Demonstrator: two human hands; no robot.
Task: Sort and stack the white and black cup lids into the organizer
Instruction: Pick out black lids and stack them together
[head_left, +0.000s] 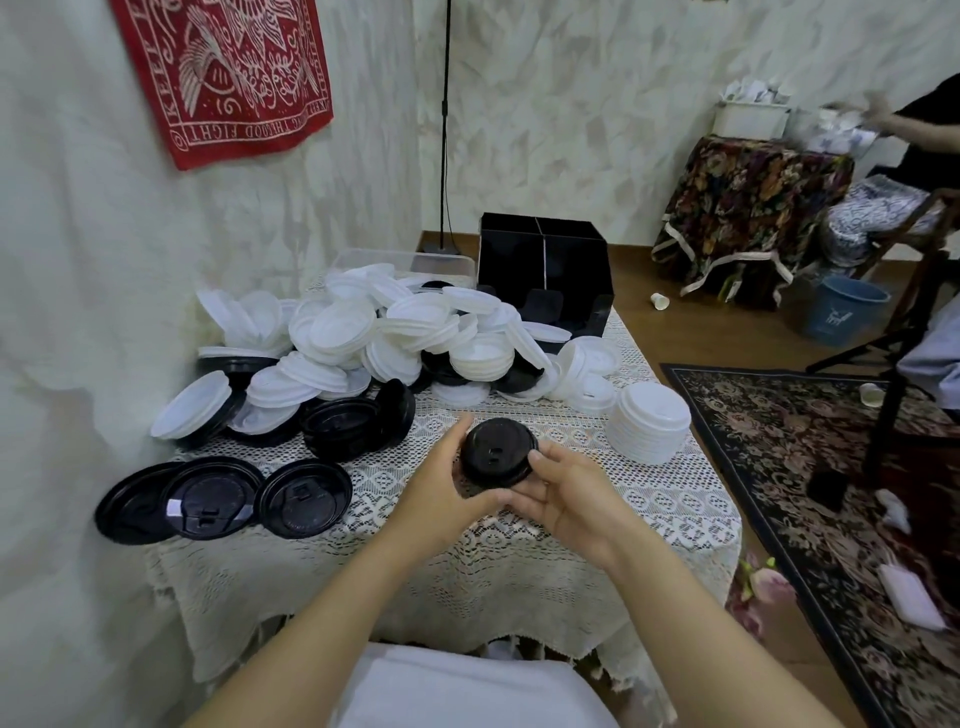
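Note:
Both hands hold a small stack of black lids (497, 451) just above the table's middle. My left hand (441, 480) grips its left side and my right hand (563, 486) cups its right side and underside. A big mixed heap of white and black lids (363, 338) fills the table's far left. Three large black lids (218, 499) lie flat at the near left. A neat stack of white lids (649, 423) stands at the right edge. The black divided organizer (543, 273) sits at the table's far end.
The table wears a lace cloth (597, 499). A clear plastic tub (405, 260) sits behind the heap. To the right lie a patterned rug (810, 457), a blue bucket (844, 314), a chair and another person's arm (909, 122) at a draped side table.

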